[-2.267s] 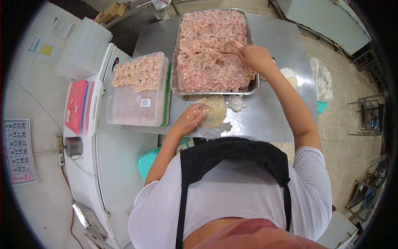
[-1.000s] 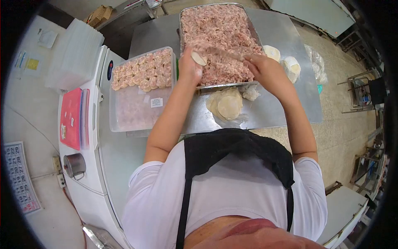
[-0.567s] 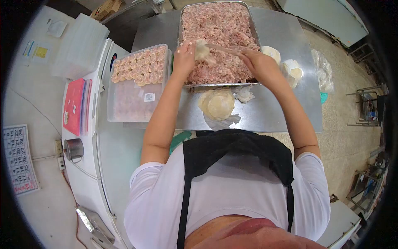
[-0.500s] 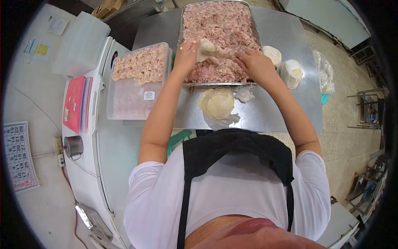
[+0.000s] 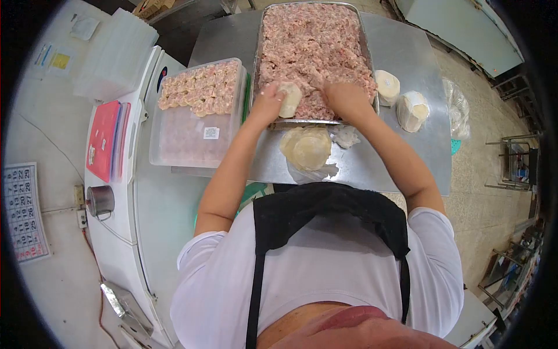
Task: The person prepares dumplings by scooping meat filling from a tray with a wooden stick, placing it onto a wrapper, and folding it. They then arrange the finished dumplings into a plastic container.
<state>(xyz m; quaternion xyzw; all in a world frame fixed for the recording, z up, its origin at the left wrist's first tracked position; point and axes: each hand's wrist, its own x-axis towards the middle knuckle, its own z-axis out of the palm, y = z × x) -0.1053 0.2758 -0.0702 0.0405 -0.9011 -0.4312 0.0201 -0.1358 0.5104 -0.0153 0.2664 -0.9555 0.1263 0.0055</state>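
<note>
My left hand (image 5: 269, 105) holds a round pale dumpling wrapper (image 5: 289, 98) over the near edge of a metal tray (image 5: 258, 70) full of pink minced meat (image 5: 314, 41). My right hand (image 5: 345, 99) is closed just right of the wrapper, over the meat; a thin stick it held in earlier frames is hidden now. A stack of round wrappers (image 5: 307, 148) lies on the steel table (image 5: 401, 157) just below the tray.
A clear plastic box (image 5: 192, 136) with rows of finished dumplings (image 5: 200, 87) sits left of the tray. Two wrapped wrapper stacks (image 5: 411, 110) stand at the right. A red folder (image 5: 103, 139), a metal cup (image 5: 100, 200) and a calendar (image 5: 23, 212) are at left.
My left hand lifted a wrapper from the stack up to the tray. My right hand brought meat on a stick to it, and both hands have moved nearer the tray's front edge.
</note>
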